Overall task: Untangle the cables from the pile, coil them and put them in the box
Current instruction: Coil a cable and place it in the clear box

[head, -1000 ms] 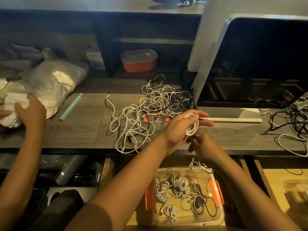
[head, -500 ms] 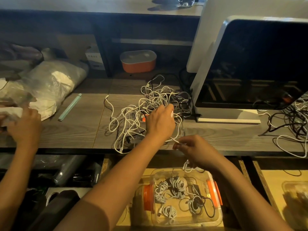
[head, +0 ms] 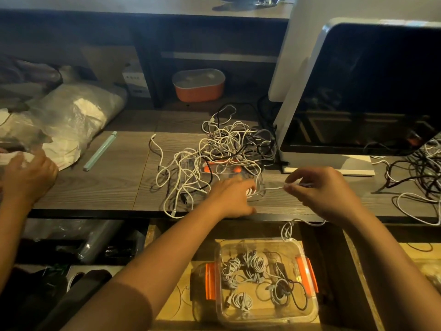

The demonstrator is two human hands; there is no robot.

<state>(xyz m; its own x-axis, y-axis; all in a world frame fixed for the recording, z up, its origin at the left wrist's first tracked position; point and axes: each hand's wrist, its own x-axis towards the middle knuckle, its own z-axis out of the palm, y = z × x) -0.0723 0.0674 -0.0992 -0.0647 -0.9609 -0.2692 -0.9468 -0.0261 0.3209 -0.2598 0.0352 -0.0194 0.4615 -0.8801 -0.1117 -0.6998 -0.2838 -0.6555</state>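
Cable pile (head: 229,151), a tangled heap of thin white and black cords, lies mid-desk on the grey wood-grain desk top (head: 114,182), just left of the white-framed dark monitor (head: 372,91). I note that part of the heap drapes over a clear item with orange clips; I cannot tell what it is. Below the desk's near edge sits the clear rectangular plastic box with orange side clips (head: 307,278), lid off, holding several coiled white cables (head: 253,261) and one dark one. Left hand (head: 231,197) is at the near edge of the pile, fingers curled round loops of a thin white cable (head: 274,188). Right hand (head: 327,189), just to its right over the desk, pinches the same cable between thumb and fingertips; the strand runs straight between the two hands. A knotted white length hangs below the desk edge, under the right hand and above the box. Far left, another person's hand (head: 26,177) rests on crumpled white material.
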